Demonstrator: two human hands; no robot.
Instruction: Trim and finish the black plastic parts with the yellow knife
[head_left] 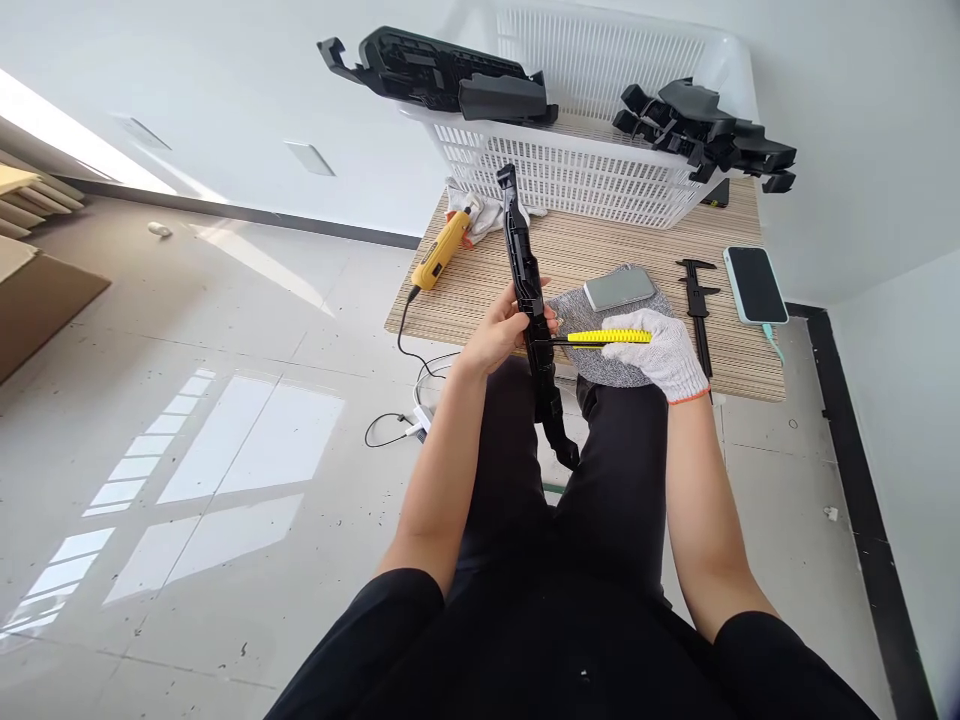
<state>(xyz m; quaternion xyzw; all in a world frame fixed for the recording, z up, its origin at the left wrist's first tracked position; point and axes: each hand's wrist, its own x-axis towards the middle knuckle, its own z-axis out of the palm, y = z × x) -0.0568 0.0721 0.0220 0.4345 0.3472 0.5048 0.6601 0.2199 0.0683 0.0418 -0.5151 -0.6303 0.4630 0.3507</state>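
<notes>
My bare left hand is wrapped round the middle of a long black plastic part that stands nearly upright, from my lap up over the table's front edge. My right hand, in a white knit glove, grips a yellow-handled tool lying level, its dark tip touching the black part just right of my left fingers. Both hands hover over the near edge of the small striped wooden table, above my black-trousered knees.
A white slotted basket at the table's back carries black plastic parts on its left rim and right rim. On the table lie a yellow power tool, a grey cloth with a silver block, a black caliper and a phone. Cables trail on the floor.
</notes>
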